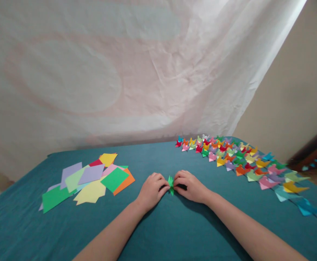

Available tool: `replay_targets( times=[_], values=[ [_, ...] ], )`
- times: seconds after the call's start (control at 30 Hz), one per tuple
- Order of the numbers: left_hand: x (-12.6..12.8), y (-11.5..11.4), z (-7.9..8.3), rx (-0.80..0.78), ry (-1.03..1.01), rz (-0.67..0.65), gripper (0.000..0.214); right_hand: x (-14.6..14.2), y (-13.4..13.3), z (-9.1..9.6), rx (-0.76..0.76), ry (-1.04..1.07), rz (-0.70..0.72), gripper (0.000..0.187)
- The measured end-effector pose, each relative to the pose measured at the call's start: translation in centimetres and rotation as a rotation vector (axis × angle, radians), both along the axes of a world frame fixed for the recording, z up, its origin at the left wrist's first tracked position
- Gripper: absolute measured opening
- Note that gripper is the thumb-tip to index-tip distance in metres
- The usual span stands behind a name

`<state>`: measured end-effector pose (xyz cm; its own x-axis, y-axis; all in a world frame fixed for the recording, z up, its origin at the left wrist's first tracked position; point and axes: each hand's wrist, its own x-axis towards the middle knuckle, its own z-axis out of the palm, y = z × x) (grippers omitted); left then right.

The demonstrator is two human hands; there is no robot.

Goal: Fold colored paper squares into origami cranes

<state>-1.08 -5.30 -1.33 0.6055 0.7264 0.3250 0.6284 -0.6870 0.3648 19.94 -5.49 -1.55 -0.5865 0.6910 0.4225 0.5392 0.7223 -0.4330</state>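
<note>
Two bare hands meet mid-tabletop [174, 228] over a small green fold [170, 184], which sits between them, on or just above the teal cloth. Left hand [151, 188]: grip closed on the fold's left side, thumb & fingertips pinched tight. Right hand [191, 185]: grip likewise closed on the right side, fingers curled under. Which flaps they hold is too small to tell, poss. the wings. Loose colour sheets [90, 179] lie well apart to the left; rows of paper birds [242, 159] run along the right, near the right forearm. Risk, as judged: uneven pull btwn the two grips could tear or mis-crease the thin paper; a forearm swing could scatter the nearest birds.
</note>
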Motion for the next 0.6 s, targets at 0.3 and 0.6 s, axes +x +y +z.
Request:
replay_targets(
  times=[0.3, 0.6],
  values=[
    [0.2, 0.2, 0.0, -0.06, -0.038, 0.064, 0.019, -0.6, 0.3, -1.0, -0.149, 0.101, -0.133, 0.008],
    [0.4, 0.2, 0.1, -0.067, -0.031, 0.084, 0.015, -0.9, 0.3, -1.2, -0.161, 0.109, -0.182, 0.011]
  ],
)
